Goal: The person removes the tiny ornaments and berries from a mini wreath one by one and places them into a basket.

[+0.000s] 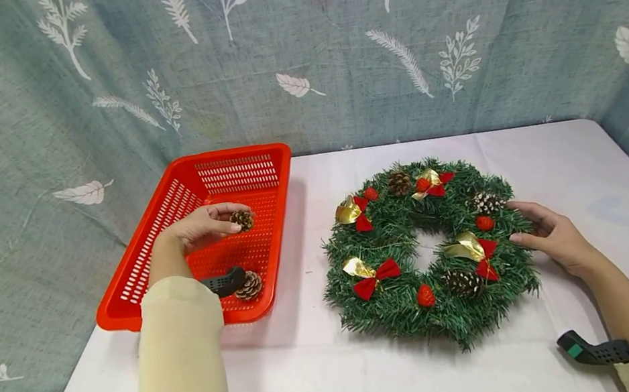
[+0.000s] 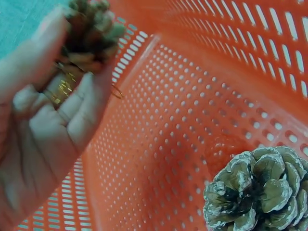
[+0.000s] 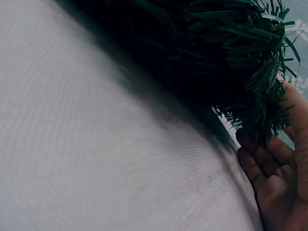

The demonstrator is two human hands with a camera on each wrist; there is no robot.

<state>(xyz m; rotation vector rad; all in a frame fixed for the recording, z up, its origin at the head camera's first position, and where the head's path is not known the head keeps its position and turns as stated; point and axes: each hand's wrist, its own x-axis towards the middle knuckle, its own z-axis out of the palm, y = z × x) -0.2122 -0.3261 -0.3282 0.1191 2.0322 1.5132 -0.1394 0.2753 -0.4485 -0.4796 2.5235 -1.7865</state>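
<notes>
My left hand [image 1: 203, 226] pinches a small brown pine cone [image 1: 243, 220] between thumb and fingers, above the inside of a red plastic basket [image 1: 286, 210]. A thin gold wire or cord [image 2: 62, 91] hangs from that cone across the fingers in the left wrist view. On the table, a green wreath [image 1: 352, 285] carries red-and-gold bows, red berry-like ornaments and several pine cones. My right hand [image 1: 559, 241] grips the wreath's right edge, its thumb on the near side and its fingers farther back. In the right wrist view the fingers reach under the greenery's edge.
A larger pine cone with pale-tipped scales [image 2: 257, 192] lies in the basket's near right corner, beside a blurred red ornament [image 2: 224, 151]. Under basket and wreath is a white-covered table [image 1: 316, 372]. A grey-green leaf-patterned curtain [image 1: 334, 84] hangs along the back and sides.
</notes>
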